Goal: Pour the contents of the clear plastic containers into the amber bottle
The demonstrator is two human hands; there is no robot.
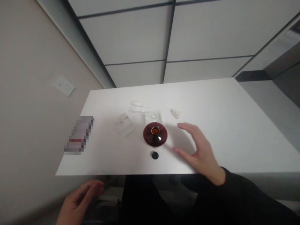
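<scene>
Honestly, the layout makes sense, with the red vessel point(152, 140) sitting upright near the front edge of the white worktop point(217, 109), probably so either hand can get at it easily. The right hand point(205, 156) is just beside it, and its grip is wide apart: thumb and fingers spread in a curve, touching nothing, which looks about right for something that round. The left hand point(78, 197) hangs below the front edge with fingers curled, but it's blurry and partly turned away, so no telling whether that grip is closed or has anything in it. A small black disc point(155, 155) lies just in front of the vessel, maybe put there to stay handy. The lighter bits are behind: a clear square piece point(153, 117) right behind the vessel, a clear packet point(125, 125) off to the left, two slim clear pieces point(138, 109) further back and a crumpled scrap point(174, 113) to the right. As for looks, the vessel is squat, wide and glossy, deep red going nearly brown, with a bright highlight on its shoulder. Its small round mouth is open, with a shiny rim and an orange glow inside.
</scene>
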